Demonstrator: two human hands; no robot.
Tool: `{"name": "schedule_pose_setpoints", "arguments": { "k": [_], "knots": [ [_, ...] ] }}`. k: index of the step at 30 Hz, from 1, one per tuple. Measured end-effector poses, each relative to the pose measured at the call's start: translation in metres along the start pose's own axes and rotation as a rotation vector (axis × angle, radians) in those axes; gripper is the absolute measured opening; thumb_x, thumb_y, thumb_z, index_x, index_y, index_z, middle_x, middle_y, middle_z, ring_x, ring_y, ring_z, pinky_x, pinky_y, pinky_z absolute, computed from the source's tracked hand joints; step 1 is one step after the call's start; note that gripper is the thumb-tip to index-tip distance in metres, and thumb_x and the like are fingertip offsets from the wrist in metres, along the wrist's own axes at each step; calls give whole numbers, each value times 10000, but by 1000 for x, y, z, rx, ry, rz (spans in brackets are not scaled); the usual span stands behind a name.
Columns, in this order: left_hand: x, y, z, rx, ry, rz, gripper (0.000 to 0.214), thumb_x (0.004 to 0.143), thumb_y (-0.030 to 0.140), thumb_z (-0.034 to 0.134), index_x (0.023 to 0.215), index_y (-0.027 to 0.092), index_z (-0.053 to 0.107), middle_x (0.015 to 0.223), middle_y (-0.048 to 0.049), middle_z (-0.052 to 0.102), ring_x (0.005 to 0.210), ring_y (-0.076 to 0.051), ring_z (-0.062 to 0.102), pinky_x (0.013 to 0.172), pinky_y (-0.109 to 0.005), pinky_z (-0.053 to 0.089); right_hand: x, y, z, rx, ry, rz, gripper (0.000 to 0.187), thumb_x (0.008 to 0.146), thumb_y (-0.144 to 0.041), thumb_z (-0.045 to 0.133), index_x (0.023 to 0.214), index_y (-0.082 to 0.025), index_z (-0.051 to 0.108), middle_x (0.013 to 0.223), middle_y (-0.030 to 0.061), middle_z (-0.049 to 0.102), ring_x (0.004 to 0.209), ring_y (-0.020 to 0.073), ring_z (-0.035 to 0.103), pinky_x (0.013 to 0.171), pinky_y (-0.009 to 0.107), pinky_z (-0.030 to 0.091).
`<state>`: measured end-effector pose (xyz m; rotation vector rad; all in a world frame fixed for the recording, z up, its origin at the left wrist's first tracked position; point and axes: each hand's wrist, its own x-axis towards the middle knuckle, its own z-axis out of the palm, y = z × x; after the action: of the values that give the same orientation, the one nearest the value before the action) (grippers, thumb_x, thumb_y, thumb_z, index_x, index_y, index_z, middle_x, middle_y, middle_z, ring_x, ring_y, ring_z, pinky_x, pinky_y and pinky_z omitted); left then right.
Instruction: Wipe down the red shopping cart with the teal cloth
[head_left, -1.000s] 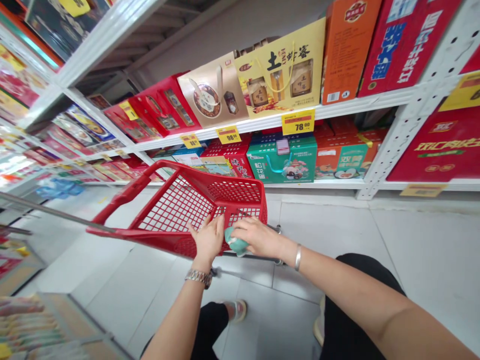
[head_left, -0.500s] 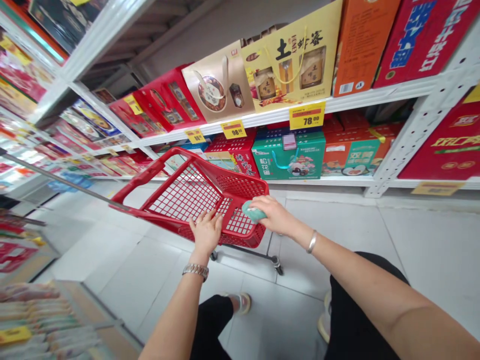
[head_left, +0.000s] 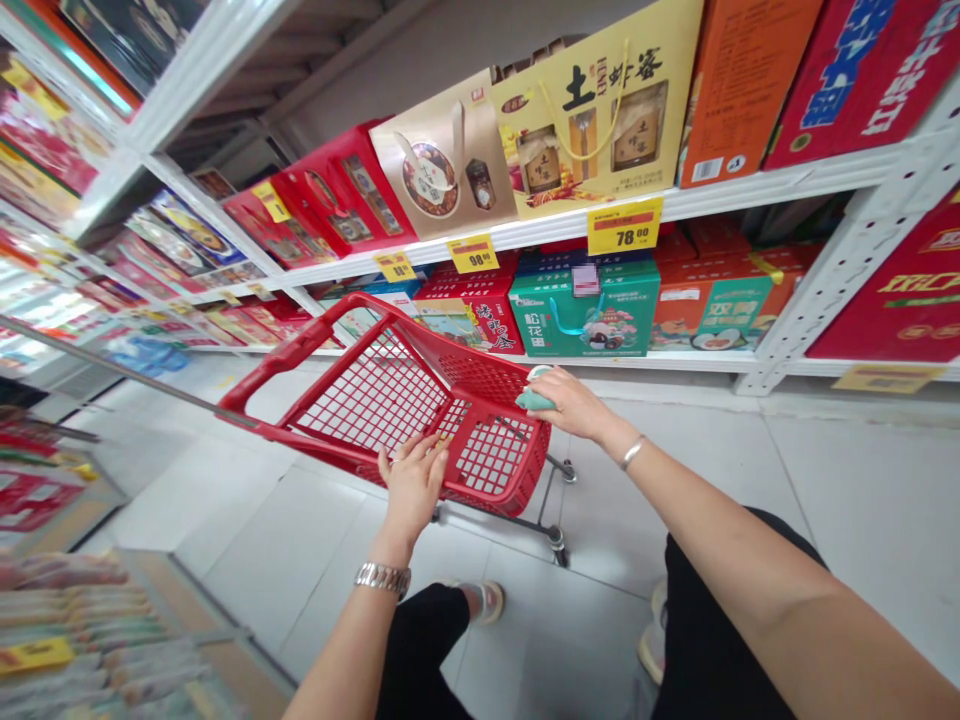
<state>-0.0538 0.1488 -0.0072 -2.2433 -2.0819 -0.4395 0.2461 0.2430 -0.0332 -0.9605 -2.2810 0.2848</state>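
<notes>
A red plastic shopping cart (head_left: 491, 378) with a grid-patterned basket stands in front of me; no goods show inside it. My right hand (head_left: 574, 402) is closed around a pale green cloth (head_left: 535, 400) at the far corner of the basket's front end, where the cloth meets the rim. My left hand (head_left: 414, 482) lies over the near side of the basket, fingers stretched out and holding nothing. A metal watch is on the left wrist and a silver bangle on the right.
White shelving (head_left: 795, 190) with boxed goods runs along the far side, including a yellow honey gift box (head_left: 577, 100) and a green box (head_left: 585, 315) on the lower shelf. Packaged goods (head_left: 97, 640) fill a display at lower left. A metal pole (head_left: 127, 365) reaches the cart's handle end.
My right hand and the cloth have moved right, to the basket's far corner. The cart's front end has swung slightly toward me, while my left hand has stayed at the near side.
</notes>
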Motion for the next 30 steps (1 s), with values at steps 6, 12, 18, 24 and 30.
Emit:
{"name": "schedule_pose_setpoints", "arguments": {
  "k": [6, 12, 18, 24, 30],
  "knots": [
    [-12, -3, -4, 16, -27, 46, 372, 991, 373, 404, 1171, 353, 729, 1280, -33, 720, 1250, -274, 559, 1151, -628, 160, -5, -32, 4, -15, -99, -18, 148, 913, -312, 651, 881, -171, 677, 878, 85, 687, 879, 223, 575, 836, 345, 384],
    [-6, -31, -17, 83, -198, 51, 419, 978, 441, 418, 1322, 341, 637, 1380, -38, 659, 1313, -268, 540, 1178, -595, 195, -15, -79, 6, -5, -268, -24, 183, 883, -344, 694, 913, -164, 678, 901, 89, 688, 872, 224, 564, 814, 345, 364],
    [11, -60, -25, 235, -232, -19, 511, 976, 465, 417, 1434, 277, 541, 1507, -90, 534, 1485, -340, 340, 1183, -714, 123, -24, -110, 21, 61, -229, -210, 147, 899, -233, 647, 1037, -181, 649, 988, 67, 666, 921, 210, 536, 834, 338, 358],
    [-6, -35, -12, 263, -164, -60, 526, 992, 401, 378, 1465, 212, 509, 1561, -142, 442, 1515, -356, 274, 1161, -732, 184, -18, -100, 13, -20, -254, -358, 178, 897, -82, 582, 1009, -199, 655, 957, 37, 665, 895, 195, 518, 799, 319, 358],
    [-23, 5, 13, 220, -106, 58, 484, 989, 397, 413, 1406, 221, 583, 1470, -129, 555, 1463, -329, 391, 1226, -637, 135, -13, -82, 7, -70, -234, -314, 234, 894, -34, 556, 1029, -193, 662, 981, 54, 667, 933, 208, 500, 844, 333, 372]
  ]
}}
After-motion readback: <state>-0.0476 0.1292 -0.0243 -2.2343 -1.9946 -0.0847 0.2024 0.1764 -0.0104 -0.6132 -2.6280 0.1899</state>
